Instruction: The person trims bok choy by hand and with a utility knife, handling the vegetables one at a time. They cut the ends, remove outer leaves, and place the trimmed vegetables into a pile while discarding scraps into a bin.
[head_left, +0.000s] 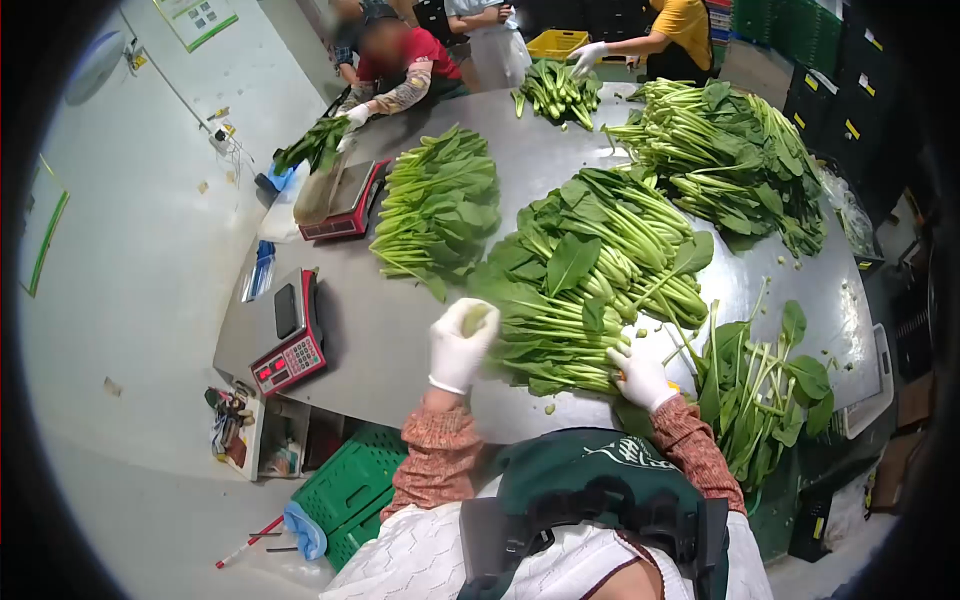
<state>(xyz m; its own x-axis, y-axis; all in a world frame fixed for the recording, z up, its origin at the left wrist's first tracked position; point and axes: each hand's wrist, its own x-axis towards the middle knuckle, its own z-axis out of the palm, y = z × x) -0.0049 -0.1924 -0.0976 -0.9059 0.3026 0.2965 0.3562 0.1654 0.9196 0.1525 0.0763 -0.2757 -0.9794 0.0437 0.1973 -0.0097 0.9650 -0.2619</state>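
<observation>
My left hand (462, 348), in a white glove, is closed, with a pale green leaf piece (475, 319) showing between its fingers. It is at the leafy left side of a pile of leafy greens (570, 335). At the cut stem ends of that pile is my gloved right hand (643, 376), its fingers curled. A bit of yellow-orange (673, 387) shows beside the right palm; I cannot tell what this hand holds. Loose leafy stalks (765, 385) lie to its right on the metal table (370, 375).
A neat row of greens (440, 205) lies beyond my left hand, near two red scales (290, 345). A large heap (730, 150) covers the far right. Across the table, a person in red (405, 75) holds a bunch of greens (312, 147). Green crates (360, 485) stand below left.
</observation>
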